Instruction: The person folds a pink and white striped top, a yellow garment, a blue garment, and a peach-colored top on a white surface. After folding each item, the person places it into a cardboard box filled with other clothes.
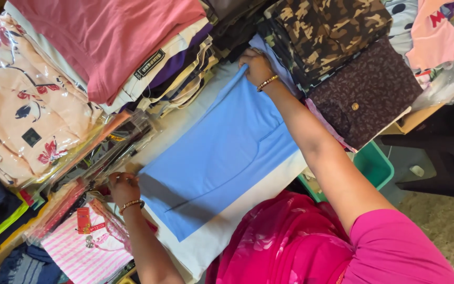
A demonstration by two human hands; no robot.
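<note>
A light blue garment [222, 152] lies spread flat on a white cloth-covered surface [222, 236]. My right hand [256, 66], with a beaded bracelet at the wrist, reaches far across and pinches the garment's far end beside a stack of folded clothes. My left hand [123, 188], also with a bracelet, holds the garment's near left corner with curled fingers. The cloth is stretched between the two hands. My pink sleeve and sari [311, 247] fill the lower right.
Folded clothes ring the blue garment: a pink stack [116, 37], camouflage trousers [327, 31], a dark brown patterned piece [369, 94], floral garments in clear plastic [22, 105] and a pink striped item [80, 252]. A green bin [377, 165] sits on the floor at right.
</note>
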